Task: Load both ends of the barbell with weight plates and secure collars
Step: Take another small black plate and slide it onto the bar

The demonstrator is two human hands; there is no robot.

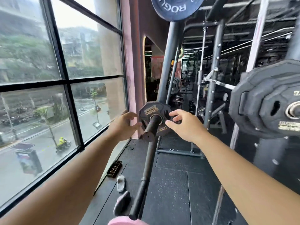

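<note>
Window [65, 82]: It filled your left side, with dark frames and a wet street beyond.
Rack [214, 78]: Its grey uprights stood ahead of you and to your right, behind the small plate.
Floor [178, 184]: Dark rubber tiles ran from the window wall to the rack.
Big plate [259, 103]: This black plate hung at your right edge, partly cut off and well apart from your hands.
Blue plate [175, 8]: It sat high on the rack, cut off by the top edge.
Bar [144, 176]: It ran from below the sleeve down to the bottom edge. You could not tell whether it joined the sleeve.
Small plate [146, 111]: This black plate sat on the sleeve between your hands, upright and facing you.
Sleeve [151, 125]: It passed through the small plate's hole, its capped end pointing at you.
Left hand [125, 124]: Your fingers were spread and loosely curved just beside the plate's left rim, holding nothing. Contact was unclear.
Right hand [183, 125]: Your fingers were spread in front of the plate's right side, gripping nothing.
Tray [114, 168]: This small, black item lay by the window wall.
</note>
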